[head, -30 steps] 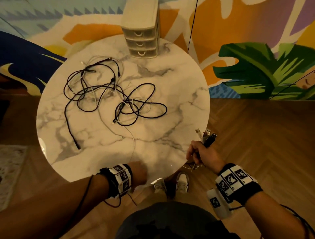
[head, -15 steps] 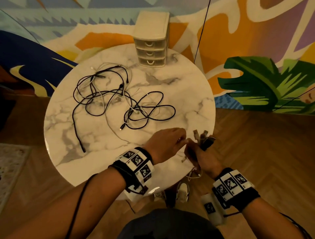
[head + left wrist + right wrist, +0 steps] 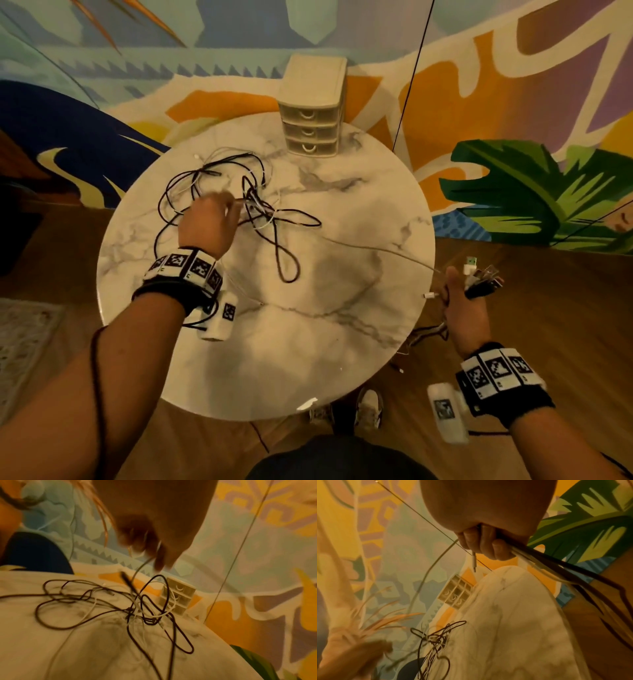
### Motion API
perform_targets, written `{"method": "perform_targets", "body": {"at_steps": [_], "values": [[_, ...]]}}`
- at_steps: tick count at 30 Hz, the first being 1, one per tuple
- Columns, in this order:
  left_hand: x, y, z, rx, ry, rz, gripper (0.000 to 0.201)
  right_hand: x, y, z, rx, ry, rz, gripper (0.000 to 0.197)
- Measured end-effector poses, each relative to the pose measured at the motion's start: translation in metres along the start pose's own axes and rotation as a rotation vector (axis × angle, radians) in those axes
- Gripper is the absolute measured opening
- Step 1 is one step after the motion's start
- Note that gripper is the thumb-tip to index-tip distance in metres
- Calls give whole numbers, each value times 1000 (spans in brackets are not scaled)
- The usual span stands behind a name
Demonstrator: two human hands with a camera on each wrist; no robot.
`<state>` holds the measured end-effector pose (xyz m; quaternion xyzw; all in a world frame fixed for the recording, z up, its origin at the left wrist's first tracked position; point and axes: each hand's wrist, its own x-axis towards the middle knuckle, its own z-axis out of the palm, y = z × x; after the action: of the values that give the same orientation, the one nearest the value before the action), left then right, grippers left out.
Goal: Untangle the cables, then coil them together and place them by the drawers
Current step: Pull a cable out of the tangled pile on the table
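Note:
A tangle of black and white cables (image 3: pixel 253 209) lies on the far left of the round marble table (image 3: pixel 342 325). My left hand (image 3: pixel 227 205) hovers over it and pinches a thin pale strand; in the left wrist view the fingers (image 3: pixel 154 550) curl round that strand above the tangle (image 3: pixel 140 609). My right hand (image 3: pixel 455 291) is off the table's right edge and grips a bundle of cable ends (image 3: pixel 479 277) with the plugs sticking up. One pale cable (image 3: pixel 376 250) runs taut from the tangle to that hand. The small beige drawers (image 3: pixel 313 113) stand at the table's far edge.
The near and right parts of the marble top carry only the stretched cable. Loose cable loops (image 3: pixel 428 332) hang below my right hand over the wooden floor. A thin black line (image 3: pixel 411 75) hangs in front of the painted wall, right of the drawers. My shoes (image 3: pixel 368 409) show under the table.
My left hand left my right hand and reached far left to the tangle. The tangle is pulled tighter and partly lifted. My right hand moved right, past the table edge.

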<state>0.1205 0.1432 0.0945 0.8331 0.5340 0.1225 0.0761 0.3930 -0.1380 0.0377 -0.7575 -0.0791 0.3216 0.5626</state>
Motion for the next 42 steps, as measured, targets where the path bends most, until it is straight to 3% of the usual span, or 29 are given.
{"method": "perform_targets", "body": {"at_steps": [1,2,4,6,7,8,9,10,13,14,15,16,18,20,21,25,31,36,40,42], "values": [[-2,-4,5,3,-154,-106,30,1,3,0,20,3,15,37],[-3,-10,5,-16,-215,-213,30,2,5,0,40,6,30,34],[4,-20,-7,-77,-78,-342,30,3,5,-1,9,10,35,35],[12,-18,-27,-147,216,-272,32,1,-2,-3,-15,33,22,37],[13,-15,-33,-198,269,-167,32,2,-6,-4,-9,56,13,38],[9,-8,-36,-231,210,-61,32,4,-11,-4,8,83,3,39],[1,-3,-33,-235,45,39,32,6,-15,-4,26,114,-14,41],[-11,-1,-25,-186,-208,125,31,8,-20,-4,47,146,-39,43],[-52,1,20,266,-995,322,30,16,-33,-4,75,181,-118,48],[-62,4,27,385,-1128,336,35,16,-39,-4,83,165,-145,48],[-64,12,30,425,-1169,350,40,16,-44,-4,99,143,-175,47],[-63,22,28,400,-1116,379,40,14,-49,-3,109,112,-198,48],[-56,60,14,203,-863,464,27,8,-56,1,130,30,-224,51],[-50,108,0,-160,-602,525,13,-1,-62,8,156,-58,-241,51],[-49,136,-7,-332,-541,495,15,-6,-64,11,150,-103,-260,49],[-52,218,-8,-708,-627,277,27,-15,-65,18,94,-266,-319,42],[-60,238,6,-922,-675,89,13,-16,-63,9,102,-282,-314,40],[-58,243,2,-969,-550,85,11,-31,-68,13,168,-318,-273,24],[-58,241,6,-968,-421,105,24,-30,-73,17,194,-284,-287,26],[-58,239,5,-988,-397,129,27,-23,-70,17,95,-360,-285,36]]}}
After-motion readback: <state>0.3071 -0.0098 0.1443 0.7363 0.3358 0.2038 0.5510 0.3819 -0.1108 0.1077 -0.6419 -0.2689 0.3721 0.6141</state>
